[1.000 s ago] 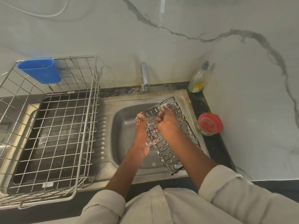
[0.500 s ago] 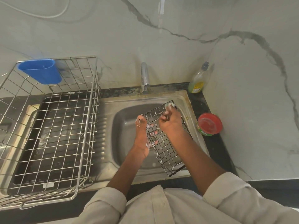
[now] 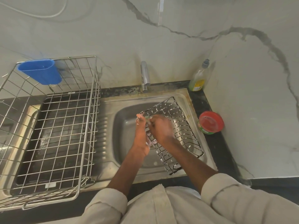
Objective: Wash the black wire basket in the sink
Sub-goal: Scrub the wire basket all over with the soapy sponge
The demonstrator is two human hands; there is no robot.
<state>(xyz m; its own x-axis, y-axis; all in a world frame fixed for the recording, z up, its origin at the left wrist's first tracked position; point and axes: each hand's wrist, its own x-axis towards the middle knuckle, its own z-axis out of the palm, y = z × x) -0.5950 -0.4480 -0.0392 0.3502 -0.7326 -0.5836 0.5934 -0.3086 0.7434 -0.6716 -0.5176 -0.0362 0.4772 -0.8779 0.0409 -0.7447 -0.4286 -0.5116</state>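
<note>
Meanwhile, the right hand (image 3: 160, 128) has slid from the far end of the black wire basket (image 3: 181, 126) back toward its left rim, close beside the left hand (image 3: 141, 135), and it is motion-blurred. On the far left a steel wire dish rack (image 3: 48, 126) stands on the drainboard, a smooth blue plastic cup (image 3: 40, 71) hooked on its back corner. The chrome tap (image 3: 144, 75) rises behind the brushed-steel sink (image 3: 123, 126). The left hand grips the basket's left edge, fingers behind the wires, foam on them. The basket, a rectangular grid flecked with suds, tilts over the sink's right side. The right hand's fingers curl on the mesh; what they pinch I cannot tell. A green soap bottle (image 3: 198, 80) and a red-lidded tub (image 3: 210, 122) sit on the dark counter (image 3: 216, 149).
</note>
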